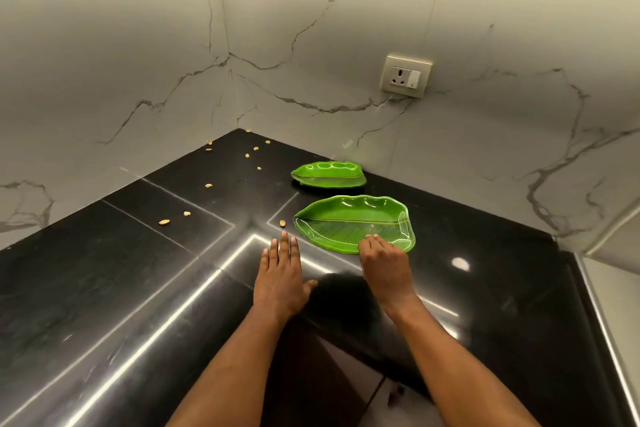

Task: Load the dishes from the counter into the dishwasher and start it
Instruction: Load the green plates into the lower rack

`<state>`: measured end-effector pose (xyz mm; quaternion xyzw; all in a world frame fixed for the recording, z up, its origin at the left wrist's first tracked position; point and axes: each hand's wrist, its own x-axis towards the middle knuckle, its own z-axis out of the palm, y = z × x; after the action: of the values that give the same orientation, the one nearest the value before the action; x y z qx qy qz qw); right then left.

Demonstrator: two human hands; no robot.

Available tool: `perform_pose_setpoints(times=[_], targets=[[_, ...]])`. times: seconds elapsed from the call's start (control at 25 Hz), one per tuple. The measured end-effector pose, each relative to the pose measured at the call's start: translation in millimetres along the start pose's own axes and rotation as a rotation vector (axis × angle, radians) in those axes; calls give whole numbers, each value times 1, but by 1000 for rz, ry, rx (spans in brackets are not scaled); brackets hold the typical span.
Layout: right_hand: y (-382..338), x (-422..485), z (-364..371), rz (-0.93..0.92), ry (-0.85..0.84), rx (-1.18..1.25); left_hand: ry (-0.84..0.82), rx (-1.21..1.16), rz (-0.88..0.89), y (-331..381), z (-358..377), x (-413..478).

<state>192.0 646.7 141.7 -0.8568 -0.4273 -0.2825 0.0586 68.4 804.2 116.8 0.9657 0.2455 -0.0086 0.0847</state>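
Two bare forearms reach in from the bottom edge, cut off above the elbows, and what lies below the counter edge between them is too dark to make out. The left hand (282, 279) lies flat on the black counter (104, 288), fingers straight and together, holding nothing. The right hand (384, 267) has its fingers curled down over the near rim of the nearer plate (349, 224), with the thumb out of sight. There are two green leaf-shaped plates, both resting on the counter: this one, and the far plate (329, 175) just behind it near the wall. About eleven small tan bits (164, 222), nuts or seeds, are scattered to the left toward the corner. The glossy stone shows seams and a reflected light strip. Two white veined walls (311, 28) meet behind, one bearing a single socket (406, 76).
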Motion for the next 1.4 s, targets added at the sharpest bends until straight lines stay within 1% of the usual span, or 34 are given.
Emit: perform_pose_setpoints(times=[0.16, 0.24, 0.4, 0.6, 0.88, 1.08, 1.24, 1.4], targets=[[-37, -56, -36, 12, 60, -34, 22, 15, 29, -15, 7, -62], [-50, -87, -55, 12, 95, -38, 7, 19, 34, -14, 8, -95], [-71, -151, -90, 33, 47, -26, 2, 58, 43, -1, 12, -167], [-80, -216, -127, 54, 4, -17, -18, 76, 59, 17, 17, -236], [-82, -330, -194, 58, 7, -25, -29, 47, 76, 60, 36, -357], [-90, -428, -251, 59, -66, -57, -80, 52, 144, 96, 51, -460], [-98, -469, -290, 125, -131, -17, -85, 40, 149, 108, 54, -498], [-111, -519, -327, 211, -197, -40, -98, 9, 226, 126, 65, -537]])
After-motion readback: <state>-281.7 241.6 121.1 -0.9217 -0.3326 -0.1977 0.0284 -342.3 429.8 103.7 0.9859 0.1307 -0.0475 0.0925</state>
